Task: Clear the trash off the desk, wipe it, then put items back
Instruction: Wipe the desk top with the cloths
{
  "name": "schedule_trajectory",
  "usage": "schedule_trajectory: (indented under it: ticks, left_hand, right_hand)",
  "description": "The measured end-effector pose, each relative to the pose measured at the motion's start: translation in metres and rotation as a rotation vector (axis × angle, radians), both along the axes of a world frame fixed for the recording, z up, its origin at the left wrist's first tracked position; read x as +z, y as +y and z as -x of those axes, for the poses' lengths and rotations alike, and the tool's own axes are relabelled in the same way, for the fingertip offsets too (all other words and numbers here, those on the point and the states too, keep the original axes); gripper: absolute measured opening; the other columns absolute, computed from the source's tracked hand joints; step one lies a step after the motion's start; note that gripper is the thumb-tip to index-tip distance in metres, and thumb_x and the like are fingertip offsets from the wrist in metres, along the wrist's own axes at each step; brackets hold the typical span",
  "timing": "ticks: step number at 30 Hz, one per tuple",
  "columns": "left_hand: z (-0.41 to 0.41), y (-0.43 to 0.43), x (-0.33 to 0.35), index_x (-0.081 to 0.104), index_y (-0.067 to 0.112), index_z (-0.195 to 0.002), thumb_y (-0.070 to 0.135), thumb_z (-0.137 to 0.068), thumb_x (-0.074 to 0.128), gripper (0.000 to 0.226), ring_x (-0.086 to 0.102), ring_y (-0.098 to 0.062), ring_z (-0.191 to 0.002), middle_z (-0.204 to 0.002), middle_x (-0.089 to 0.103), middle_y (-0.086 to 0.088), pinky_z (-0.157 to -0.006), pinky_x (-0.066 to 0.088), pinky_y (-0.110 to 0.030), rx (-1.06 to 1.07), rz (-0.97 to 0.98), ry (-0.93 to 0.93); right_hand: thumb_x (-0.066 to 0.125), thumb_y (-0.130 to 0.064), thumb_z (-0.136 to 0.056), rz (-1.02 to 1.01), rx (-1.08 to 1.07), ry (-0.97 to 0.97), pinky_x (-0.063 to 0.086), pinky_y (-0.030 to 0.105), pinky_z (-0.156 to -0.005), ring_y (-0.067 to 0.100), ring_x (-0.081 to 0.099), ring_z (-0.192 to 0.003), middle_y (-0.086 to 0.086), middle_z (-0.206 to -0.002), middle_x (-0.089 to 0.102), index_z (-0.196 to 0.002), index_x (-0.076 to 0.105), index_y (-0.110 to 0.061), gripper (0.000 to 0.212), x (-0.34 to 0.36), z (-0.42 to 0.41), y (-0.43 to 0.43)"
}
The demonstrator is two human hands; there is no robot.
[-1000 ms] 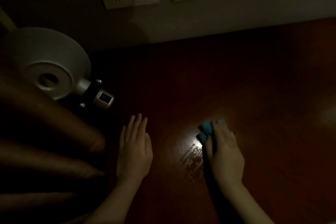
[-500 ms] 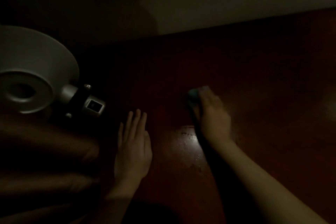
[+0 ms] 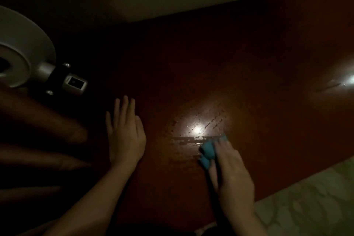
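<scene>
The room is dim. The dark red-brown desk (image 3: 220, 67) fills the middle of the view, with a wet, shiny streaked patch (image 3: 197, 130) near its centre. My right hand (image 3: 232, 176) presses a small teal cloth (image 3: 207, 152) flat onto the desk just below and right of that patch; its fingers lie over the cloth, which sticks out at the fingertips. Left of it, my left hand (image 3: 124, 134) rests flat on the desk with fingers straight and together, holding nothing.
A white desk lamp head (image 3: 21, 50) with a black and silver joint (image 3: 65, 80) hangs at the left. Brown curtain folds (image 3: 38, 130) fill the lower left. The wall runs along the desk's back edge; pale floor (image 3: 306, 203) shows past the desk's front right edge.
My right hand has pulled the teal cloth back toward me and to the right from the far point of its stroke, leaving fresh wet streaks. The left hand stays put.
</scene>
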State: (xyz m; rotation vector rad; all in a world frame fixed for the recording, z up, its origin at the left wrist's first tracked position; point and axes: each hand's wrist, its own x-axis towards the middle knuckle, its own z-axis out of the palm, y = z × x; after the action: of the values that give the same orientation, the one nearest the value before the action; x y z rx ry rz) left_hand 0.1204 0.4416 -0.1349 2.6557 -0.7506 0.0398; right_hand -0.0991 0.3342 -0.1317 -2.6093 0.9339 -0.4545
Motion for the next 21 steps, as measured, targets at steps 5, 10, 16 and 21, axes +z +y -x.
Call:
schedule_trajectory:
  ticks: [5,10,16,21]
  left_hand:
    - [0.038,0.004,-0.006,0.026,0.014,-0.149,0.036,-0.097,0.008,0.059,0.005,-0.014,-0.147,-0.158,0.019,-0.002,-0.120,0.000,-0.043,-0.010,-0.045,0.027]
    - [0.047,-0.002,-0.001,0.030,0.013,-0.147,0.037,-0.098,0.011,0.058,0.008,-0.016,-0.147,-0.156,0.020,-0.002,-0.119,0.004,-0.047,-0.064,-0.068,-0.006]
    - [0.033,-0.061,0.001,0.027,0.015,-0.148,0.038,-0.097,0.011,0.059,0.002,-0.014,-0.147,-0.157,0.013,0.001,-0.118,-0.002,-0.045,-0.096,-0.010,-0.015]
    - [0.019,-0.125,-0.003,0.024,0.014,-0.149,0.037,-0.097,0.009,0.059,-0.002,-0.015,-0.147,-0.158,0.011,-0.001,-0.118,-0.002,-0.046,-0.066,-0.042,-0.041]
  right_hand:
    - [0.045,-0.018,-0.091,0.064,0.060,-0.023,0.035,0.028,-0.109,0.019,0.045,-0.129,0.007,-0.141,0.048,-0.132,0.048,-0.012,0.042,-0.015,0.022,0.045]
    - [0.023,-0.039,-0.100,0.086,0.199,-0.027,0.023,0.021,-0.108,0.014,0.043,-0.125,0.002,-0.138,0.046,-0.124,0.049,-0.011,0.045,-0.012,0.049,0.011]
    - [0.072,-0.001,-0.077,-0.071,-0.321,0.019,0.036,0.039,-0.109,0.022,0.046,-0.126,0.010,-0.139,0.047,-0.134,0.049,-0.012,0.063,0.010,0.065,-0.098]
    - [0.067,-0.018,-0.083,-0.039,-0.246,-0.002,0.040,0.050,-0.095,0.024,0.046,-0.124,-0.001,-0.139,0.040,-0.133,0.052,-0.016,0.052,0.010,0.007,-0.134]
